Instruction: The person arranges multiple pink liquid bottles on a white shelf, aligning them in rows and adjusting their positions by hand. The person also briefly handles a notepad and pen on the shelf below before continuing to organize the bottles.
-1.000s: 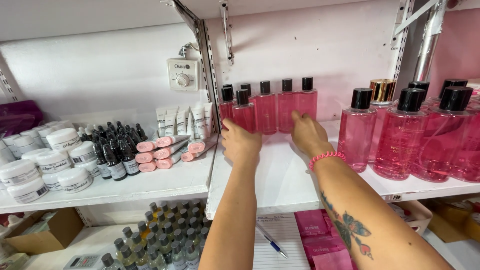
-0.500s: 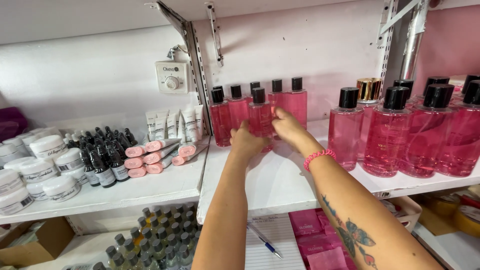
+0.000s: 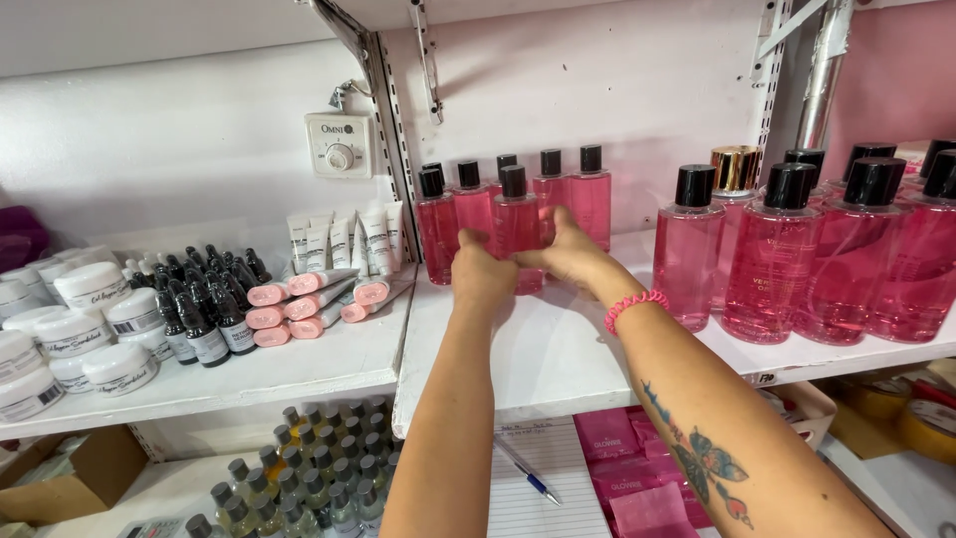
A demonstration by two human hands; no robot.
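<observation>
Behind both hands (image 3: 528, 264), bottle's (image 3: 517, 224) base hidden

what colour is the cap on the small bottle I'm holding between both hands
Black: the small pink bottle between the left hand and right hand has a black cap, clearest in the head view.

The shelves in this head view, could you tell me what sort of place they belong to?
Probably a cosmetics shop or its stockroom. Both hands grip a small pink bottle among rows of alike ones, with white cream jars and dark dropper bottles stocked in multiples.
</observation>
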